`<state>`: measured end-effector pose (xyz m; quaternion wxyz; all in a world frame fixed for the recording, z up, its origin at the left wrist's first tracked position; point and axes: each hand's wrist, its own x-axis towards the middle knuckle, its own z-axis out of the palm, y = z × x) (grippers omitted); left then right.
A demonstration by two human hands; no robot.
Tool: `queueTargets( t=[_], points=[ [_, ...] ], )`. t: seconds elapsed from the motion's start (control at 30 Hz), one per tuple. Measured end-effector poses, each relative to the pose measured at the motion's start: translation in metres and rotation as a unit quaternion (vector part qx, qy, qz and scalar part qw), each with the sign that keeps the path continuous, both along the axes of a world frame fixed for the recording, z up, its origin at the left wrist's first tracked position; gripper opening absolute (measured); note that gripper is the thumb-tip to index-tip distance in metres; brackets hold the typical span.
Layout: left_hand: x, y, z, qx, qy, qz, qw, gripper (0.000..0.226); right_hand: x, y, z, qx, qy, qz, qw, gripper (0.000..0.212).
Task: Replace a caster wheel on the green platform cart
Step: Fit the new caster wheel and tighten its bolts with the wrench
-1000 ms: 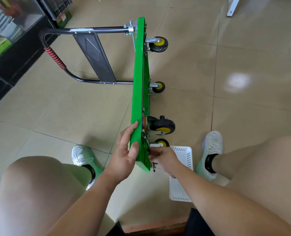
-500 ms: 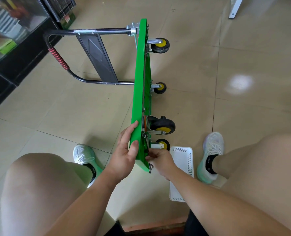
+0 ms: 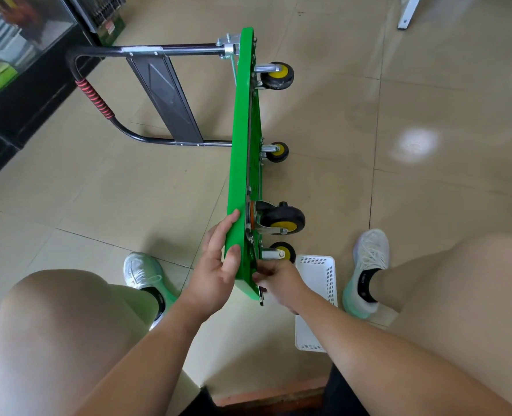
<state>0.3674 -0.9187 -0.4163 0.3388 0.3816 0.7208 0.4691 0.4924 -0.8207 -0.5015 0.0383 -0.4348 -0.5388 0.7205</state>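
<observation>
The green platform cart stands on its side edge on the floor, wheels pointing right. My left hand grips the deck's near end, thumb on the top edge. My right hand is curled around a thin metal tool at the underside of the near corner, beside the small near caster. Just beyond it sits a larger black swivel caster with a yellow hub. Two more casters sit further along. What the tool's head is on stays hidden by the hand.
The cart's black handle with a red grip lies folded out to the left. A white perforated basket sits on the floor between my feet, under my right forearm. A dark glass cabinet lines the left side, and a white leg stands far right.
My right hand has shifted slightly left, closer in under the deck's near corner, with the tool. My left hand keeps the same hold on the deck.
</observation>
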Motion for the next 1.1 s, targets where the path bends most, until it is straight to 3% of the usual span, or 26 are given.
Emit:
queueTargets(
  t=[0.53,0.77,1.1],
  points=[
    [-0.003,0.0,0.0,0.016,0.008,-0.03,0.999,0.052,0.009,-0.005,0.04,-0.081,-0.031,-0.085,0.993,0.016],
    [-0.006,-0.001,-0.003,0.024,0.011,-0.037,0.999,0.05,-0.006,0.016,0.077,-0.155,-0.078,-0.005,0.985,0.004],
    [-0.006,0.001,-0.006,0.034,0.011,-0.035,0.999,0.056,0.009,0.008,0.08,-0.165,-0.042,-0.017,0.985,0.012]
  ],
)
